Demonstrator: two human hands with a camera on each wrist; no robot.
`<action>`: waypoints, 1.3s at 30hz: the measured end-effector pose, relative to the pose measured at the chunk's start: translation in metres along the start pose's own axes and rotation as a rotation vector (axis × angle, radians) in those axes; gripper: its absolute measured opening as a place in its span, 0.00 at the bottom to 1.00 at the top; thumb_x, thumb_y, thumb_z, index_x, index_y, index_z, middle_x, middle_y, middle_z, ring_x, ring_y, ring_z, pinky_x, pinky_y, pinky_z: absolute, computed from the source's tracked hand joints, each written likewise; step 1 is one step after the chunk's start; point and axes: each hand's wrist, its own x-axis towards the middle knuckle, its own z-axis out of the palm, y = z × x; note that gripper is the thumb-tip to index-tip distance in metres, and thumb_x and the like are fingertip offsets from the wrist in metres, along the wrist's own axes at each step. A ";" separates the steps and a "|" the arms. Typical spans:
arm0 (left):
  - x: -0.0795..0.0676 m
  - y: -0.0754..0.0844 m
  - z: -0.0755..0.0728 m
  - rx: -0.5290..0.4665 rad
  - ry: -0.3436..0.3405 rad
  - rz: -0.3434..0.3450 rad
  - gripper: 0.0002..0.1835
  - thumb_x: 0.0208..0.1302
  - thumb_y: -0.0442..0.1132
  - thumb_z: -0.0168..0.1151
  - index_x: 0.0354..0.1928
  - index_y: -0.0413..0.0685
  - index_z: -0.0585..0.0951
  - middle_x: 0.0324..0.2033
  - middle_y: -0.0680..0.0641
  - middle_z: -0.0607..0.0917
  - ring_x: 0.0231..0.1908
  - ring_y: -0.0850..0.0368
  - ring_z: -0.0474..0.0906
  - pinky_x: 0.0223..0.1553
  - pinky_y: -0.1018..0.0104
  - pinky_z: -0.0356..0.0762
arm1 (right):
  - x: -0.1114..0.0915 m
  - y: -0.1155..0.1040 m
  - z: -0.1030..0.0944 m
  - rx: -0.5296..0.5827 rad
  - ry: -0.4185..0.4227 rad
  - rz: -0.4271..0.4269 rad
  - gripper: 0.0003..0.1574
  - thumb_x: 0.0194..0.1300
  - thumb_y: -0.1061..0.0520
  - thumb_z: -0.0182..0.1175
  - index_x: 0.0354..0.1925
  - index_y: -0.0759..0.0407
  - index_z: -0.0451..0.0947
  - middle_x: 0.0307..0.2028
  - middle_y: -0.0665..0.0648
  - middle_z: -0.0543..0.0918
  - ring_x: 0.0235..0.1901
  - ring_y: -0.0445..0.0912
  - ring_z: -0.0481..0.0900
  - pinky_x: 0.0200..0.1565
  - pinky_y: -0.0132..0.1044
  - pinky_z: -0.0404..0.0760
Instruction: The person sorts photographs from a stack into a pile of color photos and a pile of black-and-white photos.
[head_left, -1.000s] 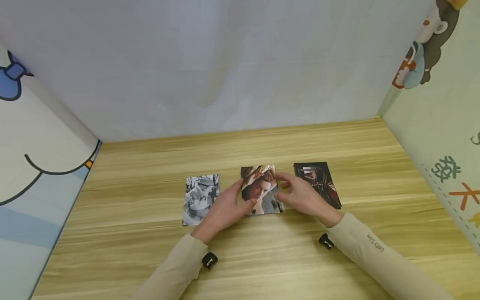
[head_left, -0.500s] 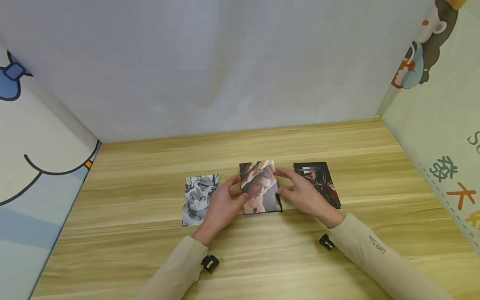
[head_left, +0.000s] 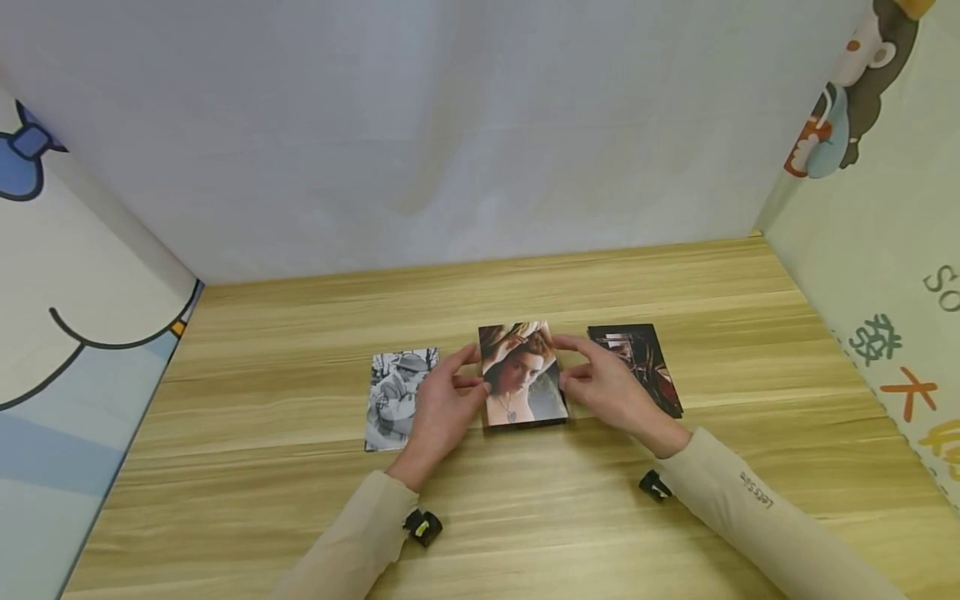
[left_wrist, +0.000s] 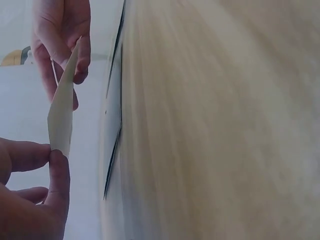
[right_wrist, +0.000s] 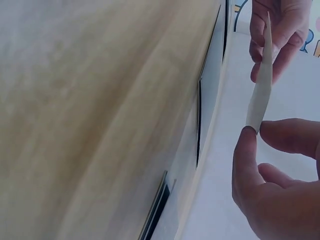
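Between both hands a color photo card is held up off the tabletop. My left hand pinches its left edge between thumb and finger. On the opposite edge my right hand pinches it the same way. Seen edge-on in the left wrist view, the card is pale and stands apart from the table; the right wrist view also shows the card raised. A black-and-white photo card lies beside my left hand, which partly covers it. A dark photo card lies beyond my right wrist, partly hidden.
The wood-grain table carries the cards. A pale wall rises behind it, with printed panels on both sides. Flat cards lie beneath the raised one. A black device sits at my left cuff, another at the right.
A second ago the color card lay lower, with my left thumb over its face. It has risen slightly toward me, and the fingers now hold its side edges. The other cards stay put.
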 end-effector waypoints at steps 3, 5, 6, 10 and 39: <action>-0.001 0.002 -0.001 -0.029 -0.001 -0.016 0.34 0.63 0.25 0.67 0.72 0.33 0.71 0.60 0.39 0.82 0.47 0.45 0.87 0.46 0.59 0.88 | -0.001 0.000 -0.001 0.021 0.014 0.001 0.37 0.68 0.69 0.59 0.74 0.64 0.66 0.71 0.66 0.71 0.54 0.58 0.84 0.44 0.36 0.83; -0.001 0.003 -0.001 -0.042 -0.001 -0.031 0.35 0.63 0.26 0.67 0.73 0.34 0.70 0.59 0.39 0.83 0.47 0.45 0.87 0.45 0.58 0.87 | -0.001 -0.001 -0.001 0.037 0.019 0.001 0.39 0.68 0.70 0.59 0.75 0.65 0.65 0.70 0.67 0.71 0.54 0.58 0.84 0.44 0.35 0.84; -0.001 0.004 -0.001 -0.047 0.001 -0.038 0.35 0.63 0.26 0.67 0.73 0.34 0.71 0.58 0.40 0.83 0.47 0.45 0.87 0.45 0.57 0.87 | -0.002 -0.001 -0.001 0.041 0.021 -0.001 0.39 0.68 0.70 0.58 0.75 0.66 0.64 0.69 0.67 0.72 0.54 0.58 0.84 0.45 0.35 0.84; -0.001 0.003 -0.001 -0.070 0.005 -0.051 0.33 0.63 0.26 0.67 0.71 0.34 0.73 0.54 0.39 0.85 0.47 0.44 0.87 0.46 0.58 0.87 | -0.001 -0.002 -0.001 0.052 0.023 -0.001 0.40 0.67 0.71 0.58 0.75 0.68 0.63 0.65 0.69 0.75 0.54 0.60 0.84 0.47 0.36 0.85; -0.006 0.012 0.003 -0.132 -0.001 -0.011 0.28 0.63 0.25 0.67 0.67 0.38 0.79 0.47 0.38 0.86 0.46 0.43 0.88 0.43 0.66 0.87 | -0.013 -0.010 -0.014 0.056 0.029 0.021 0.40 0.69 0.68 0.59 0.77 0.61 0.64 0.55 0.63 0.80 0.55 0.58 0.84 0.48 0.36 0.85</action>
